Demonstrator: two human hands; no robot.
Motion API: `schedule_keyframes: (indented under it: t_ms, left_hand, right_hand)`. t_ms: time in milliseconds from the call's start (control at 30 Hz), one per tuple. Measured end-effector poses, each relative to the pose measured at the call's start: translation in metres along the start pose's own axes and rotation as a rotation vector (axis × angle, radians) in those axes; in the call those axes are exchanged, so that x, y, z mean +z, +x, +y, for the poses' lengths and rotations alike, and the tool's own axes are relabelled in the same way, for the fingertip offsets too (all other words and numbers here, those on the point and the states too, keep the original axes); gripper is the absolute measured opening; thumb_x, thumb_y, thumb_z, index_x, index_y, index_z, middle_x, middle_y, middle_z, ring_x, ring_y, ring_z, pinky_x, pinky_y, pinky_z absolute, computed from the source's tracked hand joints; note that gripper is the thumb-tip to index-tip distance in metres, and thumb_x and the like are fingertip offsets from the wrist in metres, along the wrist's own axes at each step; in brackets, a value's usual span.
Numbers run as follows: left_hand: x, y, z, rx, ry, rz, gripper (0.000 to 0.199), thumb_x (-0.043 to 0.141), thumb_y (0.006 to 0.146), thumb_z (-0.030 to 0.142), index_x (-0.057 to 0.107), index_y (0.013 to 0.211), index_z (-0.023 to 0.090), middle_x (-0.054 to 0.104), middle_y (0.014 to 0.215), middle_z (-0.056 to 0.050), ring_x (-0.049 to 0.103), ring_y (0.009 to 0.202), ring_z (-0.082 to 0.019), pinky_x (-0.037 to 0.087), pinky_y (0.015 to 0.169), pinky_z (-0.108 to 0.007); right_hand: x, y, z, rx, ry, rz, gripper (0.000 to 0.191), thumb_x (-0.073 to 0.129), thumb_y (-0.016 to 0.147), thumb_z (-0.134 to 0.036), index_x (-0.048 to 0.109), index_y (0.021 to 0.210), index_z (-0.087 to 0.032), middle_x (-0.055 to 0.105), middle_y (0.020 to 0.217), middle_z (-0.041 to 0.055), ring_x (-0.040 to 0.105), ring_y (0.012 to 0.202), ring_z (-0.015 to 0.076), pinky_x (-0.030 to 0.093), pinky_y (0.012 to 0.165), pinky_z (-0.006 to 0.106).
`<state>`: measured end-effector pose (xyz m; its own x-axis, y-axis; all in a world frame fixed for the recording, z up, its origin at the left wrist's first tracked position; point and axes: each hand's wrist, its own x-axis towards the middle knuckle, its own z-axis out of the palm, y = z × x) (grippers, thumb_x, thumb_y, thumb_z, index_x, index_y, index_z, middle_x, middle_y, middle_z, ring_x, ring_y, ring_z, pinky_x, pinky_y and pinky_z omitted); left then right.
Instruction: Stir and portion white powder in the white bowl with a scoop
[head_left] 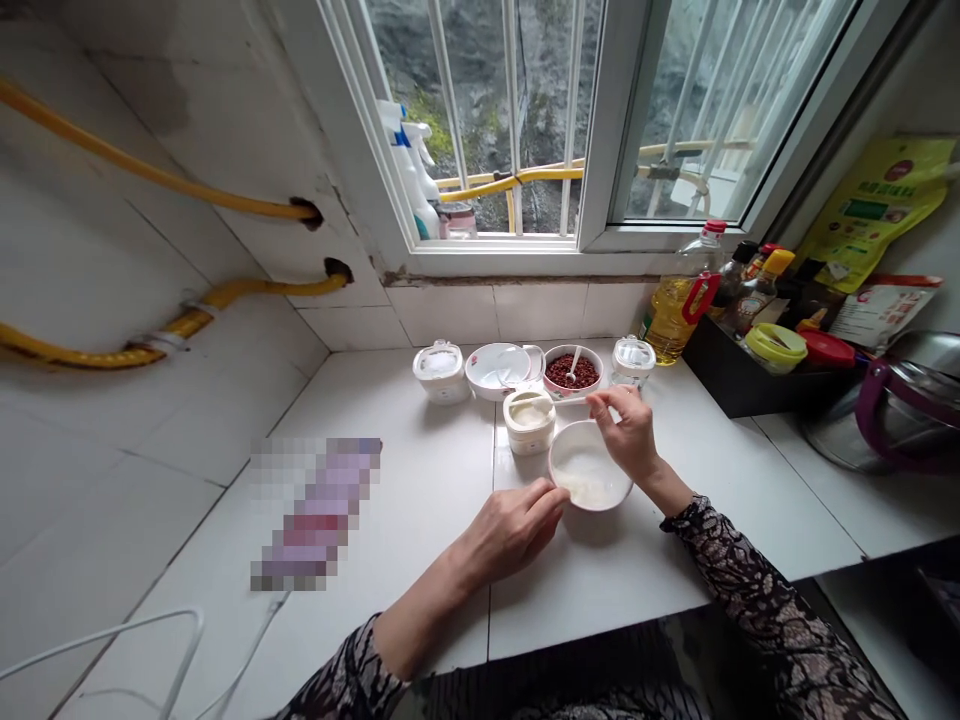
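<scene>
My left hand (527, 520) pinches the near-left rim of a white bowl (591, 440) between thumb and fingers. A pale, whitish substance (589, 488) lies in the bottom of that bowl. Above the bowl's far side, my right hand (624, 430) is closed on the end of a thin white spoon (571, 401). The spoon points left toward an opened cream-coloured jar (529, 436) that holds pale contents. Whether the spoon carries anything is too small to tell.
Behind stand a lidded jar (440, 375), a white bowl (487, 385), a bowl of red beans (556, 375) with a small spoon, and another jar (634, 360). An oil bottle (671, 315) and a dark condiment box (727, 365) are at right. A blurred purple object (319, 520) lies left.
</scene>
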<state>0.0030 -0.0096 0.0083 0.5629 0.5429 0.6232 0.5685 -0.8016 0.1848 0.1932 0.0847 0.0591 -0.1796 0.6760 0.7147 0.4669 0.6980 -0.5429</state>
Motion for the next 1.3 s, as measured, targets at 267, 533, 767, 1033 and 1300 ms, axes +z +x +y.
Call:
schedule_keyframes:
  t_ms: [267,533,767,1033,1300]
  left_hand:
    - [0.000,0.000,-0.001,0.002,0.000,0.004,0.020,0.036,0.100,0.015,0.051,0.113,0.015,0.064,0.088,-0.005,0.062,0.065,-0.013,0.049,0.047,-0.021]
    - [0.002,-0.003,-0.003,-0.007,-0.021,-0.006,0.020,0.038,0.100,0.015,0.052,0.115,0.015,0.064,0.090,-0.005,0.062,0.067,-0.012,0.050,0.050,-0.020]
    - [0.001,-0.004,-0.002,-0.012,-0.011,0.002,0.020,0.039,0.100,0.016,0.053,0.115,0.015,0.065,0.090,-0.005,0.063,0.065,-0.011,0.050,0.051,-0.019]
    - [-0.001,-0.003,-0.001,-0.007,-0.013,0.003,0.020,0.040,0.100,0.015,0.052,0.115,0.015,0.066,0.092,-0.006,0.064,0.066,-0.012,0.050,0.051,-0.020]
    - [0.000,-0.004,-0.002,-0.006,0.003,0.000,0.021,0.039,0.100,0.016,0.052,0.116,0.015,0.066,0.092,-0.006,0.063,0.065,-0.011,0.050,0.050,-0.019]
  right_hand:
    - [-0.005,-0.002,-0.001,-0.232,-0.088,0.055,0.023,0.054,0.096,-0.025,0.062,0.076,-0.020,0.068,0.067,0.0010,0.059,0.063,0.0155,0.043,0.079,0.035]
    - [-0.028,0.004,0.017,0.127,0.106,-0.175,0.034,0.053,0.092,-0.031,0.056,0.060,-0.020,0.059,0.055,-0.0012,0.053,0.055,0.0138,0.041,0.062,0.029]
    - [-0.022,-0.003,0.018,-0.206,-0.146,-0.435,0.033,0.050,0.093,-0.023,0.056,0.061,-0.018,0.060,0.056,-0.0013,0.049,0.055,0.0113,0.039,0.080,0.035]
    - [-0.023,-0.002,0.021,0.093,0.033,-0.385,0.037,0.052,0.091,-0.029,0.056,0.056,-0.018,0.059,0.053,-0.0009,0.050,0.054,0.0115,0.043,0.072,0.032]
    - [-0.030,0.003,0.019,0.367,0.224,-0.380,0.039,0.055,0.088,-0.040,0.057,0.056,-0.018,0.055,0.050,-0.0014,0.051,0.048,0.0107,0.040,0.051,0.025]
